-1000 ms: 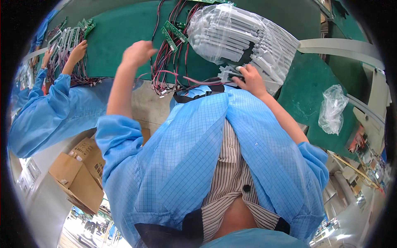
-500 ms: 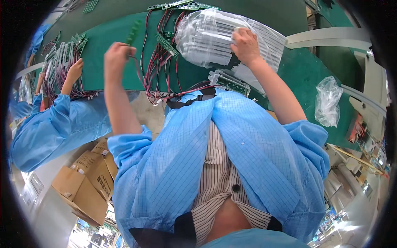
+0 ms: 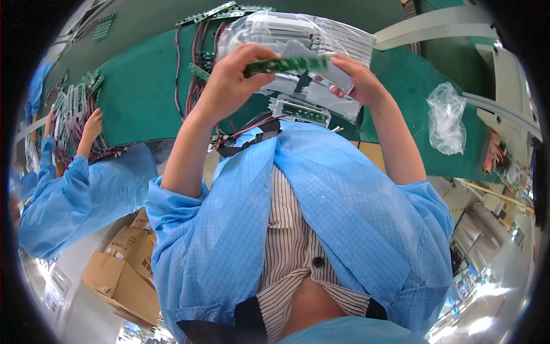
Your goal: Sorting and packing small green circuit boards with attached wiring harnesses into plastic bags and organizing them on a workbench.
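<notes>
My left hand (image 3: 232,80) grips one end of a long green circuit board (image 3: 289,64), blurred by motion. The board stretches across toward my right hand (image 3: 362,83), whose fingers are closed around a pale plastic housing (image 3: 338,77); the board's far end lies beside those fingertips. Behind both hands lies a clear plastic bag (image 3: 346,35) of white plastic housings in rows. Close to my body, a white housing with a green board in it (image 3: 301,112) rests at the table edge. Red and black wires (image 3: 192,86) run down left of my left hand.
More green circuit boards (image 3: 229,12) lie at the back of the green table (image 3: 137,92). A crumpled clear bag (image 3: 447,117) is on the right. At left, a co-worker's hand (image 3: 91,123) is at a bundle of wired housings (image 3: 74,106). Cardboard boxes (image 3: 123,275) stand below.
My left hand has swung right with the circuit board, bringing it in front of the bag. My right hand has come off the bag's stack, nearer to me, with a pale housing.
</notes>
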### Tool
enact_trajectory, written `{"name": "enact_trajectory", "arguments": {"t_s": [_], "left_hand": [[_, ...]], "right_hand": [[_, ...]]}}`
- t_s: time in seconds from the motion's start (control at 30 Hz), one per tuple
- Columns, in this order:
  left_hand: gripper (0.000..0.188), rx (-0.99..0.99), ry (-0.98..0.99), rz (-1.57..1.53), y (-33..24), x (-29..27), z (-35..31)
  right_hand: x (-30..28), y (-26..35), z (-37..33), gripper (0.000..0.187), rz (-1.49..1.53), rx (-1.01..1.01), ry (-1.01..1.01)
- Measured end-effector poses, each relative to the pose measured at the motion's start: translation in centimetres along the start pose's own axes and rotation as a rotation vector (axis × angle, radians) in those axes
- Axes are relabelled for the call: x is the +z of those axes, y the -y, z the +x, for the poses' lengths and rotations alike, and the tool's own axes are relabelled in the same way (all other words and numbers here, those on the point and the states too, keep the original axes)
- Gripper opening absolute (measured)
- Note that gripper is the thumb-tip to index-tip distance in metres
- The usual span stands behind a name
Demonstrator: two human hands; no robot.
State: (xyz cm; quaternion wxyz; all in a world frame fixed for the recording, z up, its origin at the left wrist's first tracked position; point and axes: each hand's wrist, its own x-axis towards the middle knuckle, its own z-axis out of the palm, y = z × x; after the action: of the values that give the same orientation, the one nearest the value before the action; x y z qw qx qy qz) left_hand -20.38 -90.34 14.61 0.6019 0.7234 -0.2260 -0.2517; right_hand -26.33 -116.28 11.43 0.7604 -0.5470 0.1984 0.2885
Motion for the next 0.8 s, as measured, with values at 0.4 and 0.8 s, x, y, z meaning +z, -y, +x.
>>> {"name": "enact_trajectory", "arguments": {"t_s": [0.4, 0.8], "left_hand": [[0.033, 0.611, -0.002, 0.791, 0.5, 3.8, 1.2], [0.031, 0.563, -0.002, 0.756, 0.5, 3.5, 0.4]], "right_hand": [[2.3, -2.1, -0.6, 0.024, 0.074, -0.083, 0.165], [3.1, -2.5, -0.2, 0.028, 0.053, -0.081, 0.177]]}}
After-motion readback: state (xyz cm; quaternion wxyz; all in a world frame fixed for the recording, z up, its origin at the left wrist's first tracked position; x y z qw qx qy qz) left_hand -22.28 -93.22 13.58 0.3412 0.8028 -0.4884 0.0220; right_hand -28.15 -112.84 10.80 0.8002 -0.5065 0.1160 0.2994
